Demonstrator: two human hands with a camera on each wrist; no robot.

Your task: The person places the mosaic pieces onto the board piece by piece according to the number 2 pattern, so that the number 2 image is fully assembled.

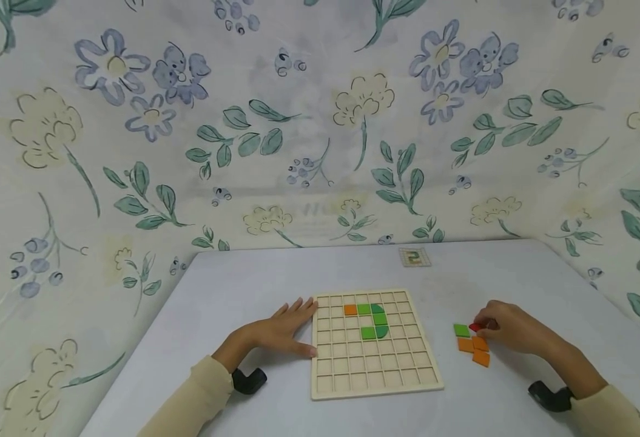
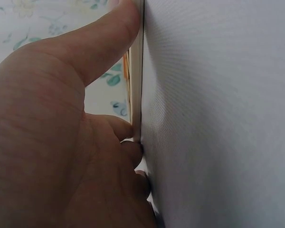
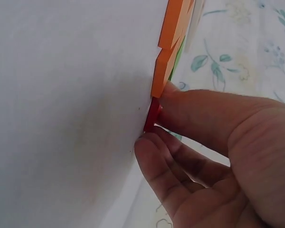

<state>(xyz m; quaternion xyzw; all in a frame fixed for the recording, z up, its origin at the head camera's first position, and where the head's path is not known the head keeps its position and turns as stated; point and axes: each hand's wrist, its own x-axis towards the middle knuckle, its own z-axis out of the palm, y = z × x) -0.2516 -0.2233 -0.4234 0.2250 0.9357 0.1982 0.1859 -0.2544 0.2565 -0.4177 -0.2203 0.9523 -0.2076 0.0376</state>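
A wooden grid board (image 1: 347, 364) lies on the table, with an orange square tile (image 1: 350, 310), three light green squares and two dark green rounded tiles in its upper cells. My left hand (image 1: 284, 331) rests at the board's left edge, fingers spread and thumb touching the rim; the left wrist view shows the thumb (image 2: 95, 42) against that rim. Right of the board, my right hand (image 1: 516, 328) pinches a small red tile (image 3: 153, 115) between thumb and fingers, low at the tabletop. Beside it lie a green tile (image 1: 461, 331) and three orange tiles (image 1: 481, 359).
A small patterned card (image 1: 414, 257) lies near the table's back edge. Floral cloth (image 1: 320, 121) hangs behind and along the sides of the white table (image 1: 254, 273). Black wrist mounts (image 1: 550, 397) sit under both forearms.
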